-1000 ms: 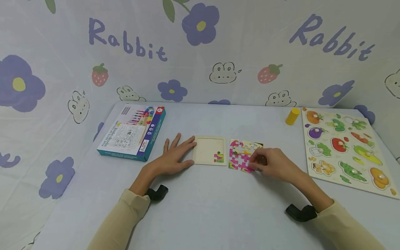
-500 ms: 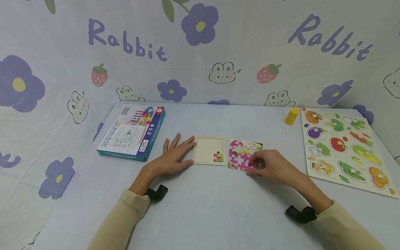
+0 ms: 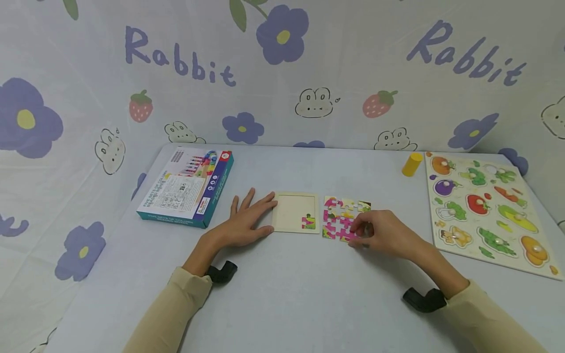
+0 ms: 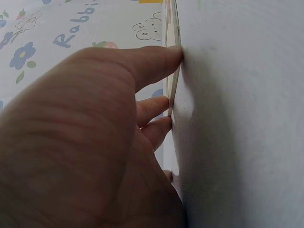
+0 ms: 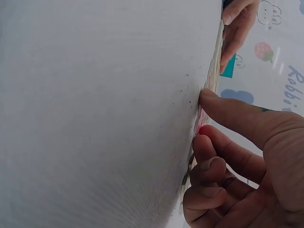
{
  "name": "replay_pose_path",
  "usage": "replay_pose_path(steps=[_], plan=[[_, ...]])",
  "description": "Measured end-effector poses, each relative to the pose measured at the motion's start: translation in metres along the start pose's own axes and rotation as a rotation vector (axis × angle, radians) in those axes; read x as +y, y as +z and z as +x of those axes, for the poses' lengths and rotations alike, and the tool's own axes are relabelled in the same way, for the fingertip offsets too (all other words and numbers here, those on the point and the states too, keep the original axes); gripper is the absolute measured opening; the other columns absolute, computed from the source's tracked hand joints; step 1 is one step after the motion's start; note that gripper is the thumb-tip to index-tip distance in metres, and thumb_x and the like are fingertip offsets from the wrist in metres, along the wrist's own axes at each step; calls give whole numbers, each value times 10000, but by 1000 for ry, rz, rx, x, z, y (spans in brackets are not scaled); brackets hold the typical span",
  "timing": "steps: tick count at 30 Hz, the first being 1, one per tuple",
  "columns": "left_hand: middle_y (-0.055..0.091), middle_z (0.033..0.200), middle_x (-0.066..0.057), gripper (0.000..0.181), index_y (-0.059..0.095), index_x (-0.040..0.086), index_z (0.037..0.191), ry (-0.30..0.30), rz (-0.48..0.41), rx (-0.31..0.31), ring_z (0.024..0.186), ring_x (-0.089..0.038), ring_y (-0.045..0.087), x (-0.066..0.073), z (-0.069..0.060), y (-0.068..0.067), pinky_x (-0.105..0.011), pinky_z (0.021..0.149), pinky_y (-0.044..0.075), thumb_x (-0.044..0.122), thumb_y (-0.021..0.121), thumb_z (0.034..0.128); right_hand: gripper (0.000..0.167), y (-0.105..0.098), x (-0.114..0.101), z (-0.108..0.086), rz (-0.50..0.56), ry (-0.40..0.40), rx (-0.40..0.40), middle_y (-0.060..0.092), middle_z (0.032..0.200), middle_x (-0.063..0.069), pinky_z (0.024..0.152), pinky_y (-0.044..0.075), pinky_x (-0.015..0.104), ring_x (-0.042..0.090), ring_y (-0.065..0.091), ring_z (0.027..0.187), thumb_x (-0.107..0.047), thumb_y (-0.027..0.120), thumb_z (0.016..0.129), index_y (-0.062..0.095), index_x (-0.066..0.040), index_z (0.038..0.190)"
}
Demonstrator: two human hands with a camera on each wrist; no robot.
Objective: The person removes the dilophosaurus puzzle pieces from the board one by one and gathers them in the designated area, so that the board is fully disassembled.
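Observation:
My left hand (image 3: 240,226) lies with spread, fairly straight fingers; its thumb and index fingertips touch the left edge of a small wooden puzzle tray (image 3: 289,212). One pink and green puzzle piece (image 3: 311,224) sits in the tray's lower right corner. Right of the tray, several puzzle pieces (image 3: 336,218) lie close together in a block. My right hand (image 3: 388,233) is over the block's lower right, other fingers curled. In the right wrist view, a pink puzzle piece (image 5: 201,119) shows between the thumb and index finger, which pinch it; most of it is hidden.
A boxed set (image 3: 183,186) lies at the left of the white table (image 3: 282,294). A yellow cylinder (image 3: 412,164) stands at the back right, beside a large vegetable knob-puzzle board (image 3: 490,211). A printed curtain (image 3: 273,83) hangs behind the table.
The right thumb has shifted slightly toward the near edge of the block since a second ago. The left hand and the tray have stayed put.

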State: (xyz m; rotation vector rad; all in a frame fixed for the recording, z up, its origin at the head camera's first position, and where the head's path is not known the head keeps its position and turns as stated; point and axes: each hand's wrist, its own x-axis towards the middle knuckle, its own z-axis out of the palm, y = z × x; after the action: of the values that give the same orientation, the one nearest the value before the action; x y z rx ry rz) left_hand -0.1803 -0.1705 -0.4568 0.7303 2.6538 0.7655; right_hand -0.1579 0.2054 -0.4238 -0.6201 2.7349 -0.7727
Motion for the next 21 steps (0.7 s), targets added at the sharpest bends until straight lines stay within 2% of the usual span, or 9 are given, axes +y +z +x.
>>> replay_pose_path(steps=[21], plan=[[128, 1813, -22, 712, 312, 195, 1681, -5, -2, -1, 1672, -406, -138, 1, -1, 0, -712, 1271, -188, 391, 581, 1052, 228, -2, 4, 4, 24, -39, -5, 634, 809, -24, 627, 445, 215, 132, 530, 762, -236, 899, 852, 766, -126, 1000]])
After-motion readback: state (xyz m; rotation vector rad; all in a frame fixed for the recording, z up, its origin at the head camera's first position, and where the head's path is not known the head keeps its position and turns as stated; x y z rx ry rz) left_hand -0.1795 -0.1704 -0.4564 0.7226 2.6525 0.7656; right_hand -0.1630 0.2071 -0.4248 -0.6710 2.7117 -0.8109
